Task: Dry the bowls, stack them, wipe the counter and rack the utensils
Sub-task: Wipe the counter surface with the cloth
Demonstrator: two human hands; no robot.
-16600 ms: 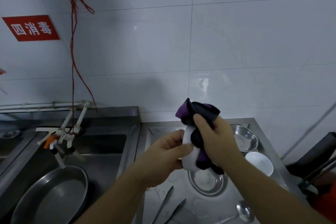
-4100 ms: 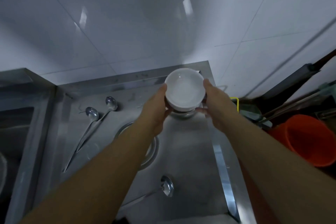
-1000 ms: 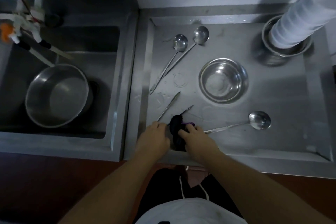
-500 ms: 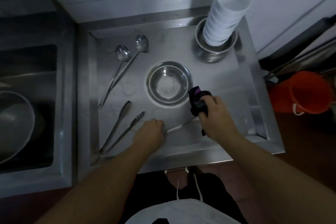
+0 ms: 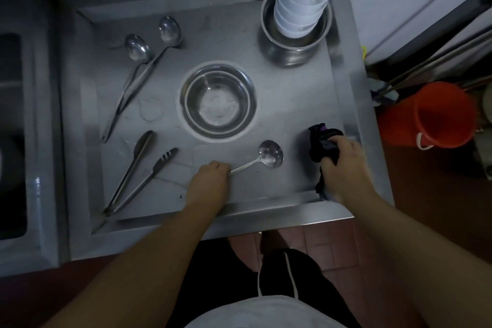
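On the steel surface (image 5: 266, 104), near the front lip: left hand (image 5: 210, 181) curled round the handle end of a ladle (image 5: 270, 154), whose bowl lies flat on the metal, pointing toward the right. Right hand (image 5: 343, 161) clamped on a dark cloth (image 5: 320, 145), bunched, pressed down near the right rim of the surface.

Back right corner: tall stack of white bowls (image 5: 303, 0) nested inside a steel pot (image 5: 292, 42). Stack leans in this view, though the wide lens may exaggerate it. Bowl stacking looks done.

Centre: empty steel bowl (image 5: 218, 101), upright, standing apart from the ladle. Water rings visible on the metal to its left.

Left side: two more ladles (image 5: 149, 56) crossed over each other, and tongs (image 5: 138, 170) lying below them with arms splayed. No utensil rack in sight.

Judgement: wiping stage, with the ladle being lifted or shifted out of the cloth's path.

Risks from here:
- ladle handle looks thin and possibly wet; held only at the tip, the heavy bowl end could swing down and clatter
- a wide cloth sweep toward the back could knock the pot and topple the white stack
- wiping round the utensils would leave wet patches beneath them
- cloth tail hangs over the front edge, may drag
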